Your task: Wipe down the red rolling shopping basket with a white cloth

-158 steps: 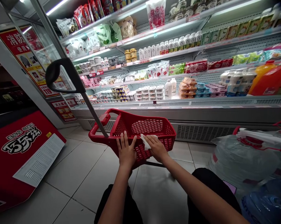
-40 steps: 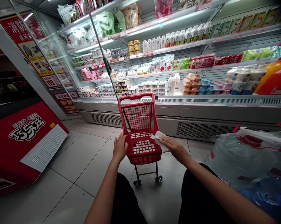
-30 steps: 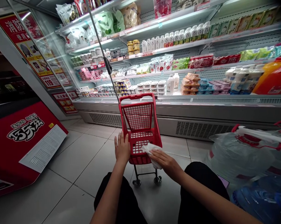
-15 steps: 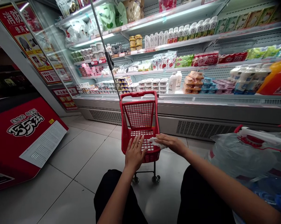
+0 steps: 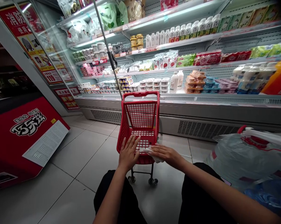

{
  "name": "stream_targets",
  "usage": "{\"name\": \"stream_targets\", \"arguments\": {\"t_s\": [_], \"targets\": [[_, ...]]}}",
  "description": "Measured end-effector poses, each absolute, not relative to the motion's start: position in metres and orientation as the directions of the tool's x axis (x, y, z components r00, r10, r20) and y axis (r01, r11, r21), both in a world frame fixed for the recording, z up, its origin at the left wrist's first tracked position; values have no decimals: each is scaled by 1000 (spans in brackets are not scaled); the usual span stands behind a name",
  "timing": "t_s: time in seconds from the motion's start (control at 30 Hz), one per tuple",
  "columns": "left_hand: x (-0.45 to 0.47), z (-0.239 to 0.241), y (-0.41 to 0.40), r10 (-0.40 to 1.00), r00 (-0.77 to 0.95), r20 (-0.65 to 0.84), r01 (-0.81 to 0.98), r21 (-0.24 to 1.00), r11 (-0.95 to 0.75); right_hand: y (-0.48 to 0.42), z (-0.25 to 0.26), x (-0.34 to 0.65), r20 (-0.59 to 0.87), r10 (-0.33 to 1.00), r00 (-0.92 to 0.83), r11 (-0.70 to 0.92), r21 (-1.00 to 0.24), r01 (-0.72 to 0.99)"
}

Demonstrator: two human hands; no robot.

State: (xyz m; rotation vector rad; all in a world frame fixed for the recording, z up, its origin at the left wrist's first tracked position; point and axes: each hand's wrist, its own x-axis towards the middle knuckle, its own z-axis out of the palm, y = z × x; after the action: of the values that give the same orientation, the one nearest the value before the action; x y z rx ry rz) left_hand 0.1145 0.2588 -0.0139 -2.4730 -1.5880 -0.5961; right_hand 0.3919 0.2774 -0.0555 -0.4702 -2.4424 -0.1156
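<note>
A small red plastic shopping cart (image 5: 123, 133) with grid panels stands on the floor between my knees. My left hand (image 5: 128, 152) lies over its near left rim, palm down with the fingers stretched. At the near right rim, my right hand (image 5: 167, 155) presses a crumpled white tissue (image 5: 158, 159) against the cart, its fingers lying over it. The basket's near edge is partly hidden by both hands. A thin pole (image 5: 104, 34) rises from the cart's far left side.
A refrigerated display (image 5: 168, 107) with dairy goods runs across behind the cart. To the right stand large clear water bottles (image 5: 245, 155) with red caps and handles. A red freezer (image 5: 21, 146) is at the left, on the tiled floor (image 5: 84, 158).
The cart's near end has swung slightly left and its wheels shifted left. Both hands have moved left with it, the right one also lower with the tissue.
</note>
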Motion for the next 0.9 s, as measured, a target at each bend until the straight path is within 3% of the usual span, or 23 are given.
{"name": "stream_targets", "arguments": {"t_s": [0.1,0.33,0.63,0.77,0.9], "targets": [[112,-13,256,831,383,403,895,59,-441,306,-45,400,586,270,-764,941,6,338],[114,-19,250,797,394,457,901,-23,-433,362,-30,402,642,447,-622,830,-39,556],[75,-22,256,820,259,510,956,-17,-292,273,-35,349,634,254,-730,937,27,349],[63,-25,257,830,199,521,971,12,-240,285,-33,347,580,163,-798,961,89,262],[53,-29,257,846,97,524,984,76,-161,332,-28,368,623,256,-739,917,85,389]]}}
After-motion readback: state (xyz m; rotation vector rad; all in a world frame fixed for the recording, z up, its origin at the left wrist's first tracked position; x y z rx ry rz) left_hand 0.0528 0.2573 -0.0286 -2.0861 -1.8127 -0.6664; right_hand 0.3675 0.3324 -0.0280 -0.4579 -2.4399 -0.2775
